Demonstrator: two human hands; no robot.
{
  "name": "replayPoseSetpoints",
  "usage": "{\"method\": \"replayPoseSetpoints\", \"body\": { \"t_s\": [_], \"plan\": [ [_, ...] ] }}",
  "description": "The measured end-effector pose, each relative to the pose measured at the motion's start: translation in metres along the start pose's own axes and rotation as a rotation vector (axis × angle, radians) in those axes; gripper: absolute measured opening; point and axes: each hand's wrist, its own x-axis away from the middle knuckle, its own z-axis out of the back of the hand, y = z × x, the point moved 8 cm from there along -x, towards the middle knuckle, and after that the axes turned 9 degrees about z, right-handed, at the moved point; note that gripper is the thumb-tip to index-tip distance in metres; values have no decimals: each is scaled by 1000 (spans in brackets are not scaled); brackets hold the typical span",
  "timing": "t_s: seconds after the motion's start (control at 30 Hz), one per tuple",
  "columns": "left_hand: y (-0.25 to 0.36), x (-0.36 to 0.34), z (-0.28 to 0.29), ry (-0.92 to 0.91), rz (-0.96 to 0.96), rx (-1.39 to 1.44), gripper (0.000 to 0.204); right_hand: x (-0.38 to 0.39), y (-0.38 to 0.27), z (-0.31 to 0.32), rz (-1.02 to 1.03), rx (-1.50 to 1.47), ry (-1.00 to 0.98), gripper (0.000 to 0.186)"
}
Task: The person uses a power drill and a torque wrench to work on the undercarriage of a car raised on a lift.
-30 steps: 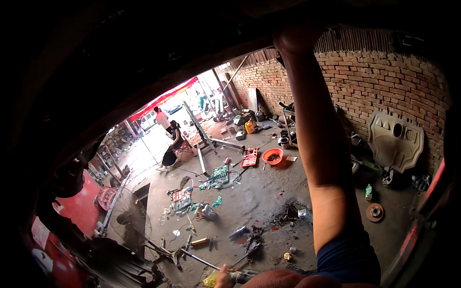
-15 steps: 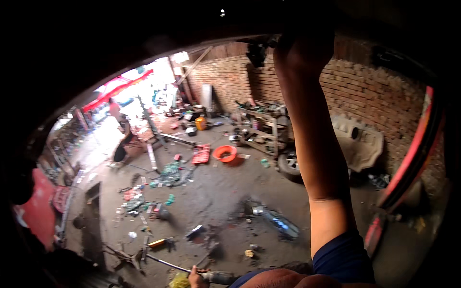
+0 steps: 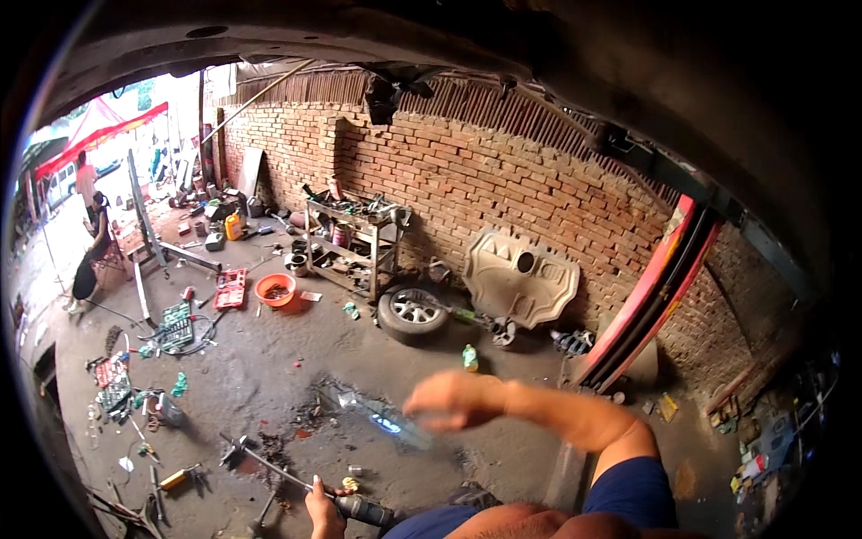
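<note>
My left hand [image 3: 325,510] is closed around a long metal rod tool [image 3: 285,473] near the lower edge. The rod has a thick dark cylinder [image 3: 366,510] at its near end and a crosspiece at its far end, just above the floor. My right hand [image 3: 456,402] is in front of me over the floor, its fingers curled and smeared by motion. I see nothing clearly in it. Overhead spans the dark underside of a raised vehicle [image 3: 296,45].
Around me are a loose wheel [image 3: 411,313], a metal shelf [image 3: 355,251], an orange basin [image 3: 275,292], a red tool case [image 3: 230,288] and scattered tools. A red lift post [image 3: 642,296] stands at right. A person [image 3: 101,235] sits far left, another person [image 3: 85,180] beyond.
My right arm, raised to the vehicle's underside before, has come down in front of me with the elbow bent. My left hand keeps its hold on the rod tool. The view has turned right.
</note>
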Motion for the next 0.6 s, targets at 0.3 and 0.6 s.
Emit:
{"method": "replayPoseSetpoints", "body": {
  "t_s": [0.3,0.6],
  "plan": [
    [-27,38,-169,-256,165,74,40,87,18,-185,-180,-148,11,91],
    [-27,146,-365,-763,-3,-491,52,184,69,-182,-632,-771,665,35]
  ]
}}
